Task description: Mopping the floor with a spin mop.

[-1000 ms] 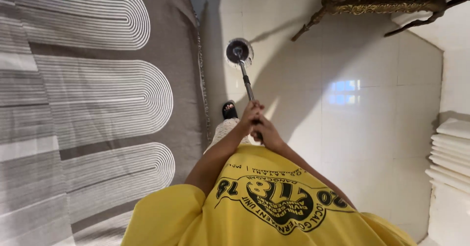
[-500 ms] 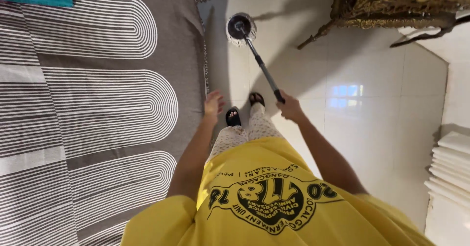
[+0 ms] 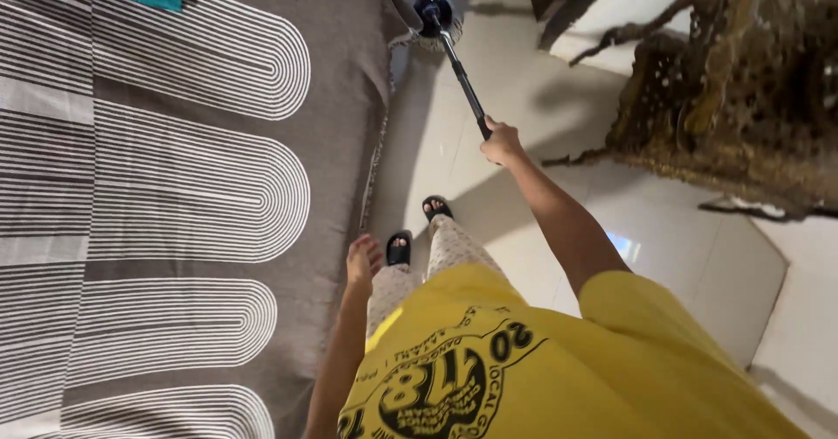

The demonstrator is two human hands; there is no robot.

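A person in a yellow shirt mops a white tile floor one-handed, seen from above.

The right hand (image 3: 501, 142) is stretched forward, fingers curled tight around the top end of a dark mop handle (image 3: 461, 77). The round mop head (image 3: 434, 13) sits far ahead on the tiles, touching or just beside the fringed edge of a grey rug (image 3: 175, 186) with white arch stripes. The left hand (image 3: 362, 260) hangs free at the hip, fingers loosely spread, holding nothing. An ornate gold-brown chair (image 3: 733, 116) stands near on the right. Risks, as a judgement: with one hand at full reach control is weak, so the mop head may snag or wet the rug fringe, the handle may swing into the chair, and sandalled feet (image 3: 417, 229) may slip on glossy, damp tile.
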